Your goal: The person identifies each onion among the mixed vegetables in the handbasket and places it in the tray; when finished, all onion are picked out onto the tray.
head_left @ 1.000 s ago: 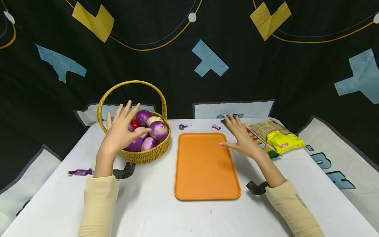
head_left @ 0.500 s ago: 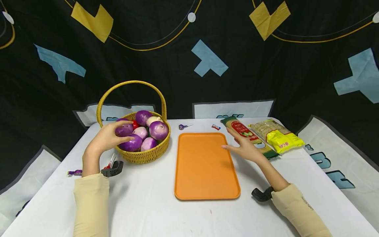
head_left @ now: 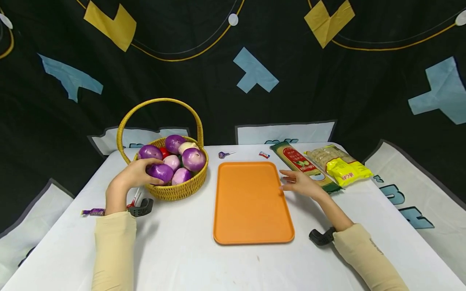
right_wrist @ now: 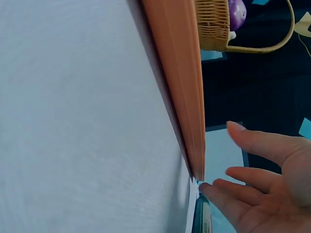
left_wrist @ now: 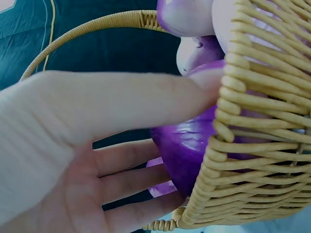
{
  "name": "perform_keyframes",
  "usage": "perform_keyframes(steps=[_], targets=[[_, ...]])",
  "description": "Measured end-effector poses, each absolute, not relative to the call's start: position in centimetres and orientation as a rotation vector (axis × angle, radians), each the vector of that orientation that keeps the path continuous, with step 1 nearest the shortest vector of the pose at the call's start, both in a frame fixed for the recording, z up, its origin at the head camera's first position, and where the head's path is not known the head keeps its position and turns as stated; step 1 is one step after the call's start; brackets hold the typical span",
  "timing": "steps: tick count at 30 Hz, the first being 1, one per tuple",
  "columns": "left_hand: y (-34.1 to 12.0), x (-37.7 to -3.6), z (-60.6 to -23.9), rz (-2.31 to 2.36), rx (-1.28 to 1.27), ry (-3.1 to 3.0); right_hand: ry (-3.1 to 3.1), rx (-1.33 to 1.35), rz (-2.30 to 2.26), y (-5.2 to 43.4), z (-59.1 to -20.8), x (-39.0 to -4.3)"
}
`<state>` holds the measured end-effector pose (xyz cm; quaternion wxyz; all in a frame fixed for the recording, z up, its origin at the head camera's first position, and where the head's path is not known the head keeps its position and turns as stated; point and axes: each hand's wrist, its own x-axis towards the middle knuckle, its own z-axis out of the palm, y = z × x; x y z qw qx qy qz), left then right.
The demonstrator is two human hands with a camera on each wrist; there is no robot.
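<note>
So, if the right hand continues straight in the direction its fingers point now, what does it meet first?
The right hand points left, fingers relaxed, just beside the orange tray. Most likely it meets the tray's right rim first. The right wrist view shows the fingertips close to that edge, though whether they already touch it is unclear.

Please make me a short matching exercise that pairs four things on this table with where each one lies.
Things:
1. purple onion
2. orange tray
3. yellow packet
4. purple lollipop

Places:
a. far right of the table
b. in the basket, under the left hand
c. behind the tray, near its far left corner
d. middle of the table, beside the right hand

Pairs: 1-b, 2-d, 3-a, 4-c
</note>
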<state>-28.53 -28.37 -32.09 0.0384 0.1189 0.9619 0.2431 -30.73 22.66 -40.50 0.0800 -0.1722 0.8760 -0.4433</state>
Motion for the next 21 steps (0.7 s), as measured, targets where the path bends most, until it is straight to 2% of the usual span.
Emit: perform_keyframes(steps=[9, 21], targets=[[-28.2, -28.5, -32.1, 0.737, 0.382, 2.996, 2.628, -0.617, -1.202, 22.3, -40.9, -30.4], [-27.1, -26.1, -28.6, 0.786, 0.392, 3.105, 2.653, -0.632, -1.169, 22.5, -40.9, -30.5]])
